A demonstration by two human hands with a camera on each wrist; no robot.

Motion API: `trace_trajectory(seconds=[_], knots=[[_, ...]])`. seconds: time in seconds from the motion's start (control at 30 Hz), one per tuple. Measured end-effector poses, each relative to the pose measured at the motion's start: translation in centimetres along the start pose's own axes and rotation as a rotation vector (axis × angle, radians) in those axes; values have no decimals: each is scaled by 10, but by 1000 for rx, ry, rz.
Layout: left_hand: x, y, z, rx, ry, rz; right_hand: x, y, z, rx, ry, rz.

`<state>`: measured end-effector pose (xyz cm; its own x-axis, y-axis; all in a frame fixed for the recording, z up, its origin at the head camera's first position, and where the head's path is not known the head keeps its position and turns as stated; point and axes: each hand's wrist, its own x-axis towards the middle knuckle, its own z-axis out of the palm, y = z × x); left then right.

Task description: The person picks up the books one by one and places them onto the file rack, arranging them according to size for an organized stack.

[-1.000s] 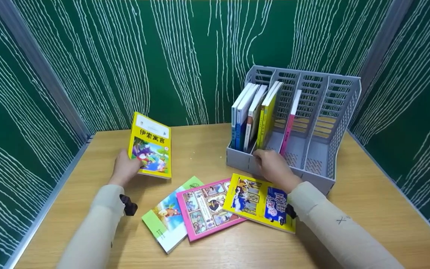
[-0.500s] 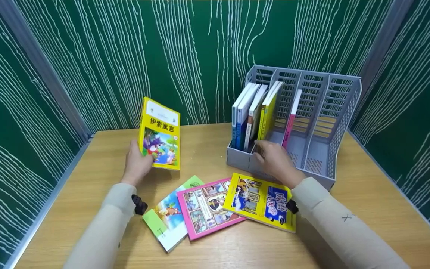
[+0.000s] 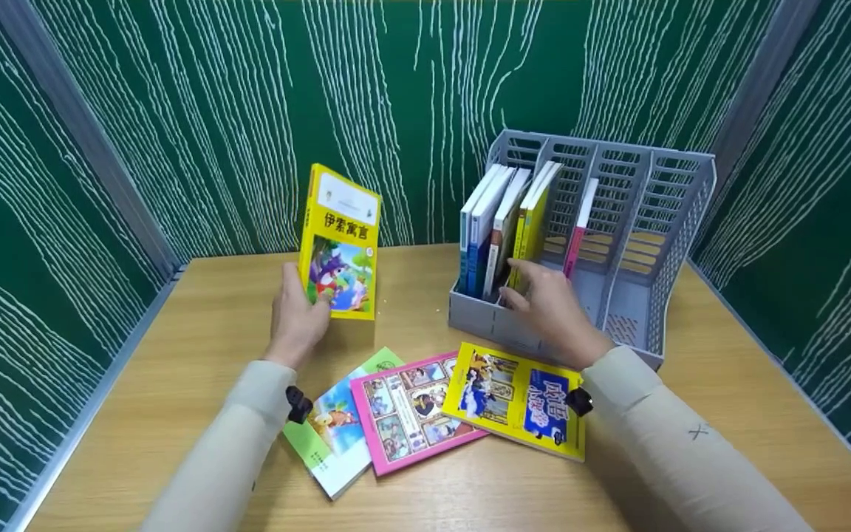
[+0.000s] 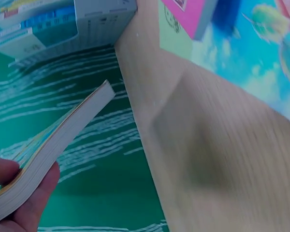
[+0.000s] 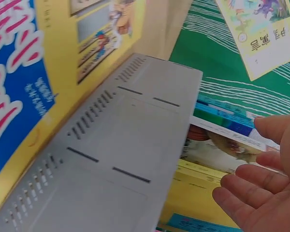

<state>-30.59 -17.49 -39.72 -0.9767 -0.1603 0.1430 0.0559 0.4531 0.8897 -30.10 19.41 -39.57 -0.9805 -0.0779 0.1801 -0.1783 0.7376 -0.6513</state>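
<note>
My left hand (image 3: 298, 316) grips a yellow paperback book (image 3: 343, 251) by its lower left side, cover facing me, raised above the table. In the left wrist view, thumb and fingers pinch the book's page block (image 4: 63, 145). At the front of a grey file rack (image 3: 503, 323) is my right hand (image 3: 557, 309), its thumb and fingers spread apart and holding nothing. Its index fingertip overlaps the spine of a yellow book (image 3: 529, 222) standing in the rack. The right wrist view has the hand (image 5: 266, 186) beside upright book spines, fingers loosely extended.
Several books stand in the rack's left sections, and a pink-spined book (image 3: 577, 240) leans farther right. On the table (image 3: 174, 414), a green book (image 3: 340, 425), a pink book (image 3: 418, 414) and a yellow-and-blue book (image 3: 518, 403) overlap in a fan. Green patterned walls (image 3: 366, 111) enclose the table.
My left hand has lifted the yellow paperback and carried it right toward the rack. My right hand has risen slightly at the rack's front, its thumb and fingers spreading apart.
</note>
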Motion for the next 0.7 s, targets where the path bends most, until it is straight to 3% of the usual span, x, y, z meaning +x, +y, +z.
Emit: trace_trajectory(seconds=[0.4, 0.53, 0.7], knots=[[-14, 12, 23, 100, 76, 285, -3, -14, -9, 66, 126, -93], [-19, 14, 30, 145, 94, 368, -7, -20, -11, 128, 157, -106], [-24, 18, 39, 236, 154, 518, -13, -29, -13, 236, 154, -110]])
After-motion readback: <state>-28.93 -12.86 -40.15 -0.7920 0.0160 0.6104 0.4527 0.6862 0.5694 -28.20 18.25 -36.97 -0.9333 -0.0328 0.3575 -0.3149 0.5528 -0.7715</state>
